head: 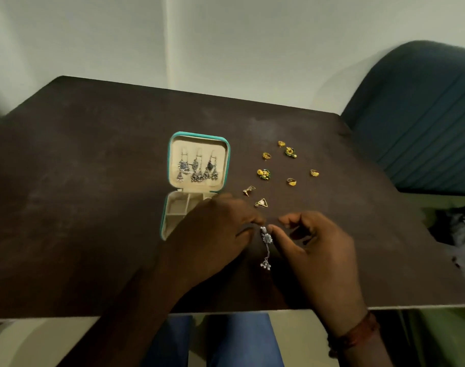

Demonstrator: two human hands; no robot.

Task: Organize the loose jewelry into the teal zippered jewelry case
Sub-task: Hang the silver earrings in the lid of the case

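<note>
Jewelry case (170, 154) part-hidden by left hand (212, 229), right hand (318, 247) pinching earring (266, 238)

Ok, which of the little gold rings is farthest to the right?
The ring lying alone, closest to the right edge of the table. The other three rings all sit further left, nearer the open case.

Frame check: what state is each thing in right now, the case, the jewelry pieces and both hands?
Jewelry case: open, lid back.
Hung earrings: hooked in the lid.
Silver earring: dangling, pinched between both hands.
Left hand: pinches the silver earring.
Right hand: pinches the silver earring.
Gold rings: loose on the table.
Green-gold earrings: loose on the table.
Triangular earrings: loose on the table.
</note>
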